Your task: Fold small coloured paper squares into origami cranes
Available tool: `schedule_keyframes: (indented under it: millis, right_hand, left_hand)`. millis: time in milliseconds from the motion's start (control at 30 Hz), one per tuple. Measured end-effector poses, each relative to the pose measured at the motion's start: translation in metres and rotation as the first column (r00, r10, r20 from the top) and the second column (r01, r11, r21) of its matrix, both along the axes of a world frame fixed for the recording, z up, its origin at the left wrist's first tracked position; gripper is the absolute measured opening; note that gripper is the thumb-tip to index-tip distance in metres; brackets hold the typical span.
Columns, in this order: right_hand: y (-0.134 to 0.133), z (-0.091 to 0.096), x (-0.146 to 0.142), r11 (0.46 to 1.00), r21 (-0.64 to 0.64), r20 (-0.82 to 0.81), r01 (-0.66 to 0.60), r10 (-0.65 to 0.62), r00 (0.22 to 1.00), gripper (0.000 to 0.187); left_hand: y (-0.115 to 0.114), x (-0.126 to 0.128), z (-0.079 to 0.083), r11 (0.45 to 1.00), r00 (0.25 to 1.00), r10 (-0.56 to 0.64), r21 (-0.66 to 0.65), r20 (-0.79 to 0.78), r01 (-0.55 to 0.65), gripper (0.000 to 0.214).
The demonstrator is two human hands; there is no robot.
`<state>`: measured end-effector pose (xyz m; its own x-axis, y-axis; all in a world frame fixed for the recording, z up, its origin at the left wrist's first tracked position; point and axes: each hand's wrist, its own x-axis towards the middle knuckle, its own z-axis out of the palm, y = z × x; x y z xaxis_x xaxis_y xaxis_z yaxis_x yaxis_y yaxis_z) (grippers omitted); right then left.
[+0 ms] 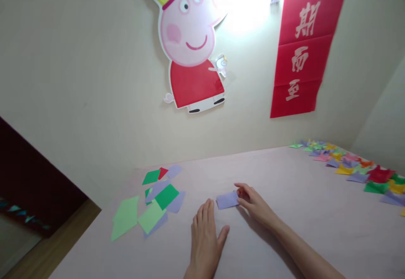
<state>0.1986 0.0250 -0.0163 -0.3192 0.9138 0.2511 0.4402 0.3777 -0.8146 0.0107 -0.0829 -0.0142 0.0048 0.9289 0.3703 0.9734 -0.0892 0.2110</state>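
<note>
Near the middle of the tabletop (284, 211), the right hand (253, 203) pinches a purple paper (227, 200); the left hand (205, 239) lies flat, fingers together, just beside it.

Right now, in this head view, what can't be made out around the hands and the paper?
- Right hand: its fingertips cover one edge of the purple paper; any fold there is hidden.
- Left hand: the wrist is cut off by the bottom edge.
- Folded pieces along the far right: too small to tell their shape.
- Loose sheets: overlapping, so no count.
</note>
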Motion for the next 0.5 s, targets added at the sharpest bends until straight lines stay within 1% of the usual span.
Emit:
schedule_keyframes:
  millis: [67, 133, 200, 267, 300, 333, 367, 400, 433, 467, 500]
  right_hand:
    - [-0.003, 0.005, -0.003, 1.0, -0.005, -0.001, 0.001, -0.001, 1.0, 0.045]
    - [-0.006, 0.012, -0.007, 1.0, -0.03, -0.03, -0.005, 0.004, 1.0, 0.04]
    - [-0.008, 0.018, -0.01, 0.994, -0.101, -0.149, -0.046, 0.031, 0.988, 0.028]
    - [-0.009, 0.021, -0.012, 0.98, -0.171, -0.268, -0.105, 0.056, 0.962, 0.019]
    - [-0.009, 0.021, -0.012, 0.969, -0.208, -0.323, -0.133, 0.06, 0.944, 0.018]
    - [-0.008, 0.022, -0.011, 0.956, -0.25, -0.377, -0.156, 0.052, 0.925, 0.02]
    - [-0.008, 0.021, -0.011, 0.941, -0.292, -0.434, -0.172, 0.03, 0.9, 0.022]
    - [-0.007, 0.021, -0.01, 0.924, -0.334, -0.499, -0.188, -0.004, 0.867, 0.025]
    - [-0.006, 0.022, -0.01, 0.907, -0.367, -0.557, -0.205, -0.038, 0.83, 0.028]
    - [-0.006, 0.022, -0.01, 0.896, -0.385, -0.601, -0.221, -0.062, 0.797, 0.03]
    - [-0.006, 0.022, -0.01, 0.895, -0.383, -0.631, -0.23, -0.072, 0.772, 0.032]
  left_hand:
    - [0.004, 0.003, 0.001, 1.0, 0.995, 0.009, 0.005, 0.098, -0.009, 0.079]
    - [0.009, 0.008, 0.007, 1.0, 0.975, 0.008, 0.003, 0.224, -0.009, 0.095]
    - [0.015, 0.012, 0.015, 1.0, 0.937, -0.002, -0.002, 0.348, 0.003, 0.105]
    - [0.022, 0.011, 0.022, 1.0, 0.886, -0.006, -0.02, 0.464, 0.017, 0.106]
    - [0.027, 0.01, 0.025, 0.999, 0.851, -0.016, -0.032, 0.525, 0.038, 0.1]
    - [0.032, 0.007, 0.027, 0.997, 0.804, -0.032, -0.041, 0.594, 0.07, 0.089]
    - [0.038, 0.004, 0.029, 0.992, 0.736, -0.055, -0.044, 0.675, 0.114, 0.072]
    - [0.045, 0.001, 0.03, 0.985, 0.639, -0.082, -0.036, 0.765, 0.171, 0.052]
    - [0.052, -0.002, 0.031, 0.974, 0.508, -0.096, -0.024, 0.856, 0.224, 0.036]
    - [0.06, -0.005, 0.032, 0.962, 0.354, -0.092, -0.009, 0.931, 0.273, 0.029]
    - [0.066, -0.007, 0.032, 0.949, 0.197, -0.069, 0.003, 0.978, 0.315, 0.031]
